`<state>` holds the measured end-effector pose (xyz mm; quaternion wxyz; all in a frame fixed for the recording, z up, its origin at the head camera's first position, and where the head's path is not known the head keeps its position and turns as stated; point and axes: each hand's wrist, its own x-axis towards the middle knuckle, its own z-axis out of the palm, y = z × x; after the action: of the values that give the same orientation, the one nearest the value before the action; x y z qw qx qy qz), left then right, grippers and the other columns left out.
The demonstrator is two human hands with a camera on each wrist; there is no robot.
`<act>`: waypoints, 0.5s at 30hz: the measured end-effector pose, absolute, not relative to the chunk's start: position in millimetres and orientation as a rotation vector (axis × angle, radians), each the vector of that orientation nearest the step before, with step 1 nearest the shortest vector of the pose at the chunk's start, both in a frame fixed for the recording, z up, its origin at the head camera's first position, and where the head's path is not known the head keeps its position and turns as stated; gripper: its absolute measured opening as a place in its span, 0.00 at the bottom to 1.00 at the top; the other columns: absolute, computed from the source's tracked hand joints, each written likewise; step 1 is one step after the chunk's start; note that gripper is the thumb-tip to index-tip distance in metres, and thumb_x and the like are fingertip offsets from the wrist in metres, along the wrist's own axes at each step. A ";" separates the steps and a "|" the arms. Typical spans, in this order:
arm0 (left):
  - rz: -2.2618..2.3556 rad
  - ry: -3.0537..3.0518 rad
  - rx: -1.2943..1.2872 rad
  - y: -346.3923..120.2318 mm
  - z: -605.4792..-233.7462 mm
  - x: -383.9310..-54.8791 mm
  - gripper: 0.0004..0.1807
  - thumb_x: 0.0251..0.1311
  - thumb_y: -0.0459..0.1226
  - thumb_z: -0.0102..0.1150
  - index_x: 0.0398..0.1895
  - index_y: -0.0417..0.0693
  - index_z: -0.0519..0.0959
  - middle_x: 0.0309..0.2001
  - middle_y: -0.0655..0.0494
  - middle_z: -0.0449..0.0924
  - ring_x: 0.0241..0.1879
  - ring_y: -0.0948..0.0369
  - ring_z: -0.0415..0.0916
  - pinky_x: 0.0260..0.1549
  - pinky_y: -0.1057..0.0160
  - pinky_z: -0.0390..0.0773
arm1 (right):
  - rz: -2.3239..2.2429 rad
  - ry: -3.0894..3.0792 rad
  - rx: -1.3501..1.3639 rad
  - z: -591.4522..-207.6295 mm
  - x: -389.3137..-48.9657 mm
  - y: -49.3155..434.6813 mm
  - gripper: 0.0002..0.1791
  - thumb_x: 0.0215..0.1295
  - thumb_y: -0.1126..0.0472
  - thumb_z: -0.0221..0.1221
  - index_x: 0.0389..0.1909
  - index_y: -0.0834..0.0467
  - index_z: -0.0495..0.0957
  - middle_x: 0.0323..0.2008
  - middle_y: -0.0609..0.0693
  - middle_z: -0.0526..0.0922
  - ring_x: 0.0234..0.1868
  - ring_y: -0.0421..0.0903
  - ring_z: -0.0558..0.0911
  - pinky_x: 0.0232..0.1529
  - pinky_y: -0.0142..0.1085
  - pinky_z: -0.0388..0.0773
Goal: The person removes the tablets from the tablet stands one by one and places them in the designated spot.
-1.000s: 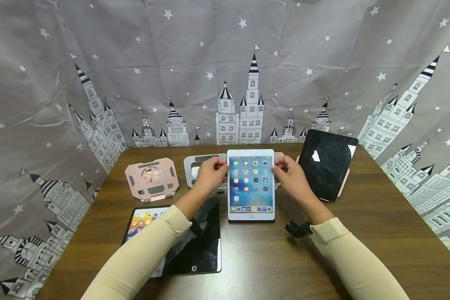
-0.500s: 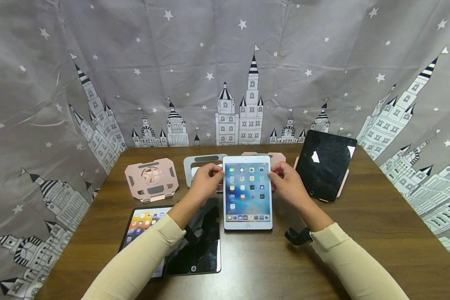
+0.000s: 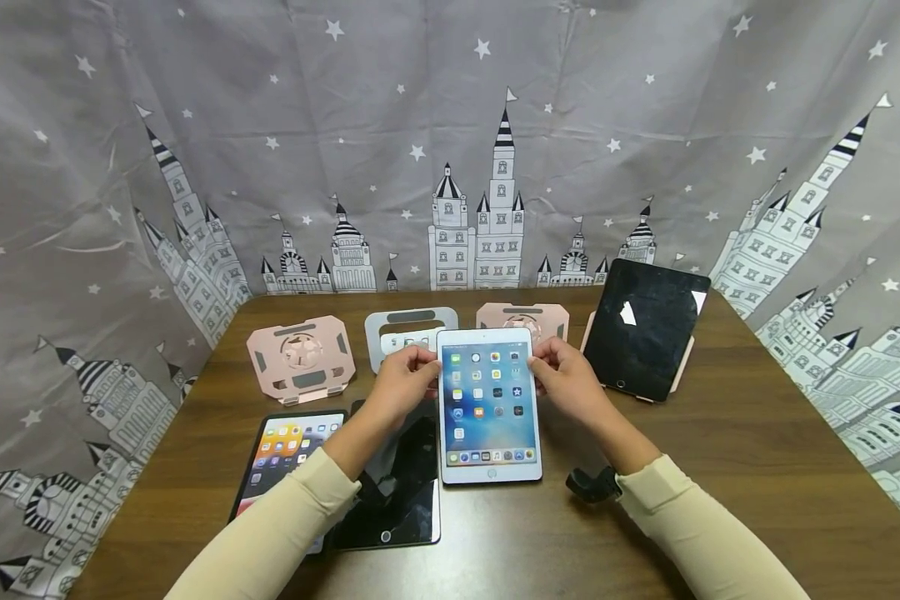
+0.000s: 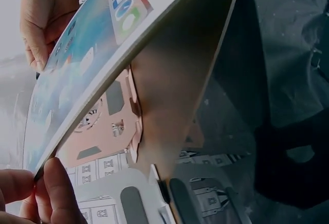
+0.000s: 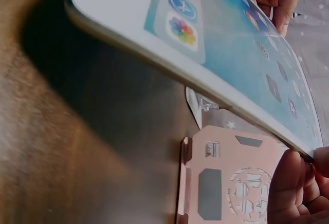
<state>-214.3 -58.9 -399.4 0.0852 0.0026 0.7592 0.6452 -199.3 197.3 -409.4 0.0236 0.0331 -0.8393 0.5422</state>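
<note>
A white tablet [image 3: 490, 408] with its home screen lit is held upright between both hands, screen toward me. My left hand [image 3: 403, 385] pinches its left edge near the upper corner, thumb in front. On the opposite edge my right hand [image 3: 570, 383] pinches at a similar height. In the right wrist view, a shadow lies on the wood beneath the raised tablet [image 5: 231, 54]. Behind it stand a grey tablet stand [image 3: 411, 317] and a pink stand [image 3: 525, 312], both partly covered by the tablet and hands in the head view.
Another pink stand [image 3: 300, 358] stands at the left. At the right, a black tablet [image 3: 648, 329] leans on a stand. A lit tablet [image 3: 270, 450] and a dark tablet [image 3: 408, 492] lie front left, partly under my left arm. A castle-print curtain [image 3: 390, 167] hangs behind the table.
Both hands have brought the white tablet toward me and slightly left, lower in the head view. More of the grey and pink stands behind it now shows.
</note>
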 end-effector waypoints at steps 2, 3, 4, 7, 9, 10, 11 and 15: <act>1.928 2.254 -0.003 -60.6 -401.8 -212.0 0.08 0.69 0.32 0.57 0.46 0.35 0.78 0.37 0.45 0.75 0.32 0.56 0.77 0.32 0.62 0.84 | 1.676 -2.624 0.095 -410.9 -197.7 196.3 0.05 0.74 0.66 0.53 0.41 0.65 0.72 0.33 0.59 0.78 0.31 0.56 0.79 0.34 0.47 0.82; 1.924 2.252 -0.011 -61.4 -403.0 -210.7 0.08 0.69 0.32 0.57 0.45 0.35 0.78 0.36 0.45 0.75 0.31 0.56 0.77 0.31 0.62 0.84 | 1.680 -2.636 0.090 -411.4 -197.0 195.7 0.05 0.74 0.65 0.53 0.41 0.65 0.72 0.33 0.59 0.78 0.31 0.56 0.79 0.34 0.46 0.82; 1.917 2.257 -0.015 -61.9 -404.6 -209.8 0.08 0.69 0.31 0.57 0.45 0.35 0.78 0.36 0.45 0.76 0.31 0.57 0.77 0.31 0.62 0.84 | 1.686 -2.647 0.083 -411.7 -196.2 195.3 0.05 0.74 0.65 0.53 0.41 0.65 0.72 0.33 0.58 0.78 0.31 0.55 0.79 0.34 0.45 0.82; 1.895 2.265 -0.032 -63.0 -407.9 -208.0 0.08 0.69 0.32 0.57 0.46 0.35 0.78 0.37 0.45 0.76 0.31 0.57 0.78 0.32 0.62 0.84 | 1.708 -2.665 0.066 -412.1 -194.2 194.3 0.05 0.74 0.65 0.53 0.41 0.65 0.72 0.32 0.58 0.78 0.31 0.55 0.78 0.34 0.45 0.82; 1.877 2.270 -0.040 -63.7 -409.3 -207.4 0.08 0.69 0.33 0.57 0.46 0.36 0.78 0.37 0.45 0.77 0.31 0.56 0.78 0.32 0.62 0.84 | 1.720 -2.667 0.059 -412.0 -193.4 193.7 0.05 0.74 0.65 0.53 0.41 0.65 0.72 0.32 0.58 0.78 0.30 0.54 0.78 0.33 0.45 0.82; 1.867 2.273 -0.041 -64.0 -410.3 -207.3 0.08 0.70 0.33 0.57 0.46 0.37 0.78 0.37 0.45 0.77 0.31 0.56 0.78 0.32 0.62 0.84 | 1.724 -2.668 0.059 -412.2 -193.1 193.4 0.05 0.74 0.66 0.53 0.41 0.65 0.72 0.31 0.58 0.77 0.30 0.54 0.78 0.33 0.46 0.82; 1.867 2.262 -0.047 -64.3 -410.8 -207.3 0.09 0.70 0.33 0.57 0.47 0.36 0.78 0.38 0.45 0.77 0.31 0.56 0.78 0.32 0.62 0.84 | 1.731 -2.667 0.057 -412.7 -193.0 193.2 0.05 0.74 0.66 0.53 0.41 0.66 0.72 0.31 0.58 0.77 0.30 0.53 0.78 0.33 0.46 0.82; 1.858 2.228 -0.073 -65.5 -413.6 -207.4 0.09 0.70 0.33 0.57 0.47 0.37 0.78 0.37 0.45 0.78 0.31 0.57 0.79 0.31 0.63 0.83 | 1.750 -2.671 0.065 -415.8 -193.1 193.3 0.05 0.73 0.66 0.53 0.40 0.66 0.71 0.29 0.57 0.77 0.28 0.52 0.78 0.32 0.46 0.82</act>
<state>-207.4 -65.5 -413.6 0.1195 -0.0251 0.7621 0.6358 -193.1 193.3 -415.8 -0.0263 0.0203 -0.8360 0.5478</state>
